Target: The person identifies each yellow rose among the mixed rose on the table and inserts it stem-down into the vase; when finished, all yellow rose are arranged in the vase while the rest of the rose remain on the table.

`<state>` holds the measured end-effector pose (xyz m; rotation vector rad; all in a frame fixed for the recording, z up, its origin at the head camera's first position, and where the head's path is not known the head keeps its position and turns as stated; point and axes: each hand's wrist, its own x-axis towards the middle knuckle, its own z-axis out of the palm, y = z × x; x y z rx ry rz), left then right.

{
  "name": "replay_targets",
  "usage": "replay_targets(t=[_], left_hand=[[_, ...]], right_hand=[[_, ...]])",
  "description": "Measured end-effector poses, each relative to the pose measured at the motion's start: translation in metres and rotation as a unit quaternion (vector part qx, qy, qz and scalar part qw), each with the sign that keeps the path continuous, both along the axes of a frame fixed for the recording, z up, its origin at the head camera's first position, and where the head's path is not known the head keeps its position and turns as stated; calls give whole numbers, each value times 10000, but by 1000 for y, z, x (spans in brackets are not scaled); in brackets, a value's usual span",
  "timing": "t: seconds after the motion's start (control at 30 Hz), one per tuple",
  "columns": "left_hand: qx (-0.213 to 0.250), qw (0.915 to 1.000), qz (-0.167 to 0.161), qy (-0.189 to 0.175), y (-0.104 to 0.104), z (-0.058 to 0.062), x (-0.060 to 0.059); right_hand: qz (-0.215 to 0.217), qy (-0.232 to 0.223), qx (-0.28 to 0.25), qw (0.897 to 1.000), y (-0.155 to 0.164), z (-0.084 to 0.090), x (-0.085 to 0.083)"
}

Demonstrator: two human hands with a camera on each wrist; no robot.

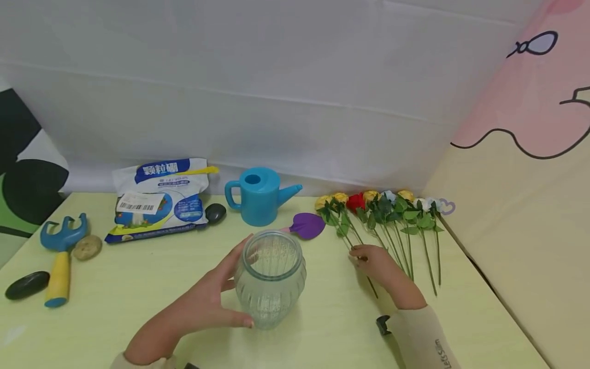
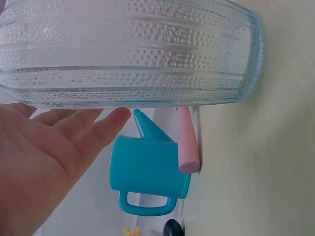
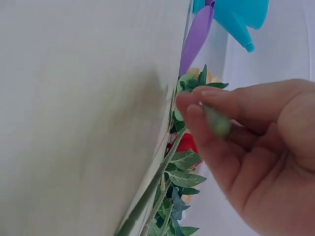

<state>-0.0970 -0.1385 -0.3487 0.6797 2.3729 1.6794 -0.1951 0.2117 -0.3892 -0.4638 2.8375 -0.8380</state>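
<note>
A ribbed clear glass vase point(image 1: 271, 287) stands upright at the middle front of the table. My left hand point(image 1: 209, 300) holds it from the left, thumb low on the near side and fingers along the far side, partly behind the glass. In the left wrist view the textured glass point(image 2: 147, 54) lies over the fingertips. My right hand point(image 1: 375, 261) pinches the green stem of a yellow rose point(image 1: 323, 202) between thumb and fingers. In the right wrist view the stem end point(image 3: 216, 123) juts out blurred from the grip. More roses lie beside it, among them a red rose point(image 1: 356, 202).
Behind the vase are a blue watering can point(image 1: 259, 200) and a purple shovel point(image 1: 308, 226) with a pink handle point(image 2: 187, 142). Farther left lie a printed bag point(image 1: 159, 205), a black stone point(image 1: 215, 213), a hand rake point(image 1: 60, 261), a tan stone point(image 1: 87, 247) and another black stone point(image 1: 27, 285).
</note>
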Motion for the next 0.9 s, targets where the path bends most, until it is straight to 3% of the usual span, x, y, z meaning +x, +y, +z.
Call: replay_targets(t=[0.23, 0.4, 0.57, 0.73, 0.9], left_hand=[[-77, 9998, 121, -123, 0, 1, 2], [-181, 9993, 221, -241, 0, 1, 2], [-179, 9991, 248, -278, 0, 2, 2], [-219, 9988, 271, -345, 1, 2, 1], [-232, 9988, 247, -367, 1, 1, 1]], right_hand=[[-182, -488, -1262, 9906, -5, 0, 0], [-342, -756, -2095, 9743, -7, -3, -2], [-718, -1013, -2594, 9578, -13, -1, 0], [-851, -1149, -3140, 9386, -23, 12, 7], [-704, -1098, -3776, 9168, -33, 39, 16]])
